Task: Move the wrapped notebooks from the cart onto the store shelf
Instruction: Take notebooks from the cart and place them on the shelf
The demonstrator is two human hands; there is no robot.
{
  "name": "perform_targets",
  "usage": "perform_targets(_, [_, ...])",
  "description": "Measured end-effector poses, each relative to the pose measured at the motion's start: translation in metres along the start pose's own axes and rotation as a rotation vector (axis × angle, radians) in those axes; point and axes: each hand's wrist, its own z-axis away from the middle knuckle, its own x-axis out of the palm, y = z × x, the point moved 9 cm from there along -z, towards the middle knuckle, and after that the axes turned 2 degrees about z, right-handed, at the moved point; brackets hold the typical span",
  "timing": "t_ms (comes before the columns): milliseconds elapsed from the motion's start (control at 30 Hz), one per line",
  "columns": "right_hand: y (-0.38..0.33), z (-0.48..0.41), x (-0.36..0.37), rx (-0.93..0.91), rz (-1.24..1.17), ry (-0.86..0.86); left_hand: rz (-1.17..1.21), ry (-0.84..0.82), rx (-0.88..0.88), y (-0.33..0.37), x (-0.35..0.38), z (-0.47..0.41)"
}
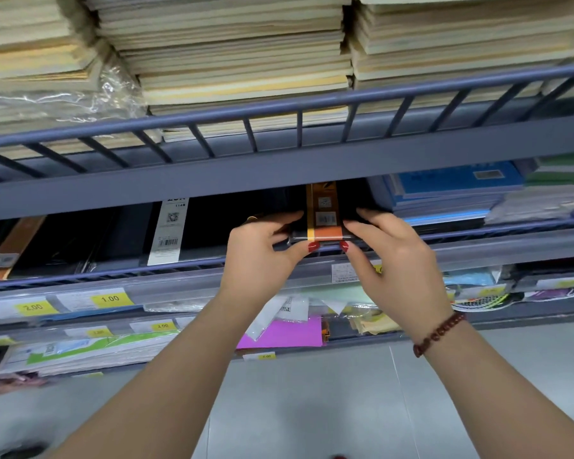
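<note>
A black wrapped notebook with an orange and yellow label band lies on the middle shelf, its near edge at the shelf's wire rail. My left hand holds its left front corner, fingers on top and thumb under the edge. On the other side of the band, my right hand holds the right front corner the same way. More black wrapped notebooks lie to the left on the same shelf, one with a white barcode strip. The cart is out of view.
The upper shelf with a blue rail carries tall stacks of cream notebooks. Blue notebooks lie right of my hands. Yellow price tags line the shelf edge. Lower shelves hold coloured paper packs. Grey floor shows below.
</note>
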Motion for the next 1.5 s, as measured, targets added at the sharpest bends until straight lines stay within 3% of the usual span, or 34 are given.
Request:
perform_targets(333, [0.003,0.013,0.016,-0.047,0.068,-0.079,-0.199,0.006,0.148,0.009,0.000,0.010])
perform_targets(533, [-0.009,0.010,0.000,-0.019,0.142,-0.178,-0.445,-0.207,0.131,0.013,-0.004,0.024])
perform_targets(700, [-0.055,0.013,-0.020,-0.119,0.141,-0.239,-0.662,-0.168,0.084,0.012,-0.057,0.059])
perform_targets(800, [-0.107,0.016,-0.017,-0.224,0.168,-0.333,-0.800,-0.151,0.033,0.012,-0.106,0.090])
perform_targets(967, [-0.225,0.031,-0.011,-0.453,0.160,-0.446,-0.769,0.010,-0.044,0.018,-0.219,0.154])
perform_targets(1300, [-0.506,0.111,-0.011,-0.809,0.087,-0.426,-0.841,0.357,-0.231,0.001,-0.471,0.360])
perform_targets(1500, [-0.658,0.190,-0.004,-0.982,0.043,-0.477,-0.873,0.436,-0.382,-0.026,-0.583,0.501])
